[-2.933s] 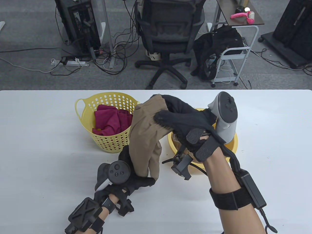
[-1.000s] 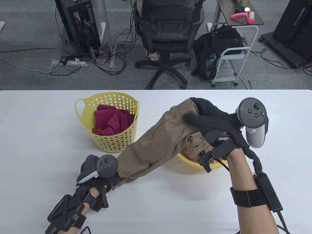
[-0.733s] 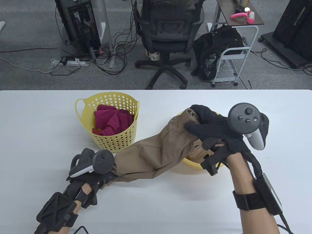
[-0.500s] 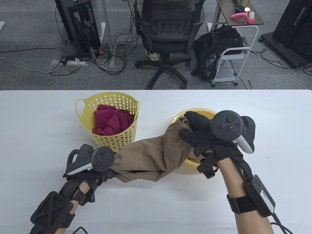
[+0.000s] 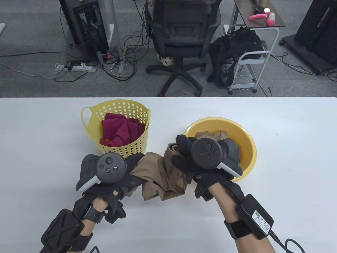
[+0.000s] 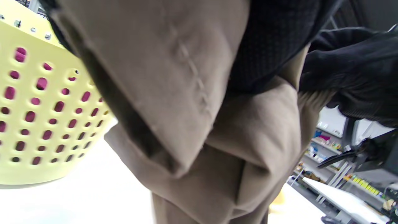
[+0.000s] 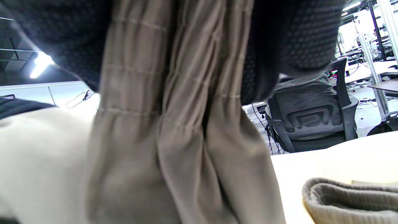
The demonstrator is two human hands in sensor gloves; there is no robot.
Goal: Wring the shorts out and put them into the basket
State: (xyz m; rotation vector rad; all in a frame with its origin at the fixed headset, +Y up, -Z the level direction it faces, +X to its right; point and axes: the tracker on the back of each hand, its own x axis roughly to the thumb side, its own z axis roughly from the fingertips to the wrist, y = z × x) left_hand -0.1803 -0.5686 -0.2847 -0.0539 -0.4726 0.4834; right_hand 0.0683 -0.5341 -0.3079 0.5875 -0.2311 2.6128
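Tan shorts [image 5: 160,175] bunched btwn left hand [image 5: 115,179] & right hand [image 5: 194,164], fingers curled round cloth; basket [image 5: 123,154] just beside.

Overhead table view, two close wrist views

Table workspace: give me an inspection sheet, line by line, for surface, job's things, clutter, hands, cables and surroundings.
Surface: white table, bare where visible.
Job's things: tan shorts bunched between both hands, above the table in front of the basket; basket holds a red cloth; yellow bowl holds more tan cloth.
Clutter: nothing seen on the table.
Hands: left hand grips one end of the shorts, right hand the other; both have a closed grip.
Cables: floor cables and a power strip behind the table.
Surroundings: office chair, cart, black bag.
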